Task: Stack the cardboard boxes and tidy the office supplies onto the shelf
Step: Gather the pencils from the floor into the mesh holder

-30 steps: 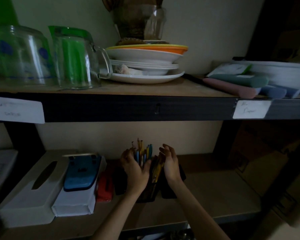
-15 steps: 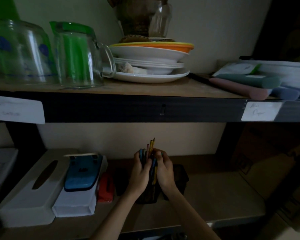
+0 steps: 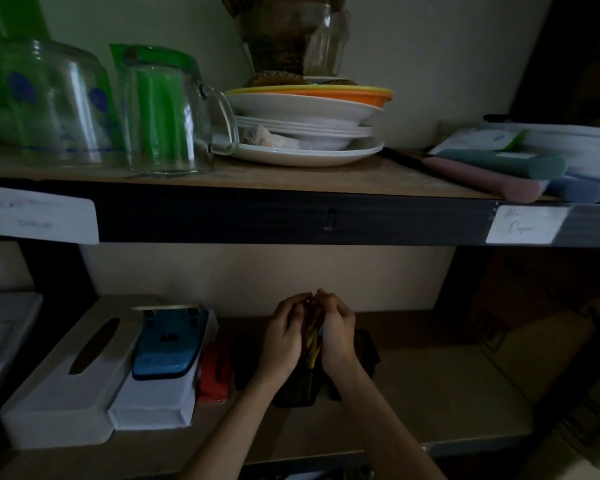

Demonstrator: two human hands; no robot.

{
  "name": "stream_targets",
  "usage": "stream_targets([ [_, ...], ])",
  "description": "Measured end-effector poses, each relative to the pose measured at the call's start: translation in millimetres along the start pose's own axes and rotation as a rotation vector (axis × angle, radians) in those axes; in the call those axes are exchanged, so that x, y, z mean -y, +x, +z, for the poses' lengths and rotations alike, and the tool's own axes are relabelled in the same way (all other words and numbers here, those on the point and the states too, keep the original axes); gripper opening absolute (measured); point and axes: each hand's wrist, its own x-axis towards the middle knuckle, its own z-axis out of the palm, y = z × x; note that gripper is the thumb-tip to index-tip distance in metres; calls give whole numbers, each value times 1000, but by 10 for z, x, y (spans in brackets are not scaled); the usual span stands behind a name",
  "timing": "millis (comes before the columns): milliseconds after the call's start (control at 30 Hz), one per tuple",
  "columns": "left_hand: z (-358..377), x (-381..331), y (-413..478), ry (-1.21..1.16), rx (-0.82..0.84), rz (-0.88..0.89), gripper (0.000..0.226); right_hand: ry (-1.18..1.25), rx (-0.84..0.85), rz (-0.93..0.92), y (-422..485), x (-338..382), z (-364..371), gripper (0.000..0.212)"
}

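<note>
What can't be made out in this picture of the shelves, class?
Head view:
Pens: mostly hidden by the left hand and right hand; count unclear.
Dark holder: lost in shadow behind the wrists.
Right shelf label: handwriting too blurred.
Cardboard box: dim, cut by the right edge.

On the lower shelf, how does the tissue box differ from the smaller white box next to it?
The tissue box is longer and shows an oval slot on top; the smaller white box shows no slot and carries a blue device. Both are white and lie side by side on the lower shelf.
</note>
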Motion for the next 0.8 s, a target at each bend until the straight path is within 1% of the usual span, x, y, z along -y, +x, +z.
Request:
stream_targets([
  [100, -20, -1, 4, 9, -10, -10, 27, -113, -25, -4, 20, -83, -42, 26],
  [200, -34, 13, -8, -46, -13, -29, 27, -195, -31, -33, 28, -153, -78, 11],
  [333, -25, 4, -21, -86, 2, -46, 25, -186, 18, -64, -20, -112, -86, 21],
  [400, -23, 11, -26, -17, -4, -10, 25, -246, 64, -103, -49, -124, -81, 22],
  [533, -60, 60, -21, 174, -73, 24, 24, -505, 104, -250, -79, -210, -96, 22],
  [600, -77, 79, -47, 262, -55, 44, 24, -655, 100, -330, -62, -222, -128, 23],
  [667, -84, 86, -103, 379, -37, 128, 26, -798, 112, -422, -58, -199, -172, 26],
  [800, -135, 3, -203, 572, -9, 236, 36, -939, 178, -536, -121, -75, -256, 30],
])
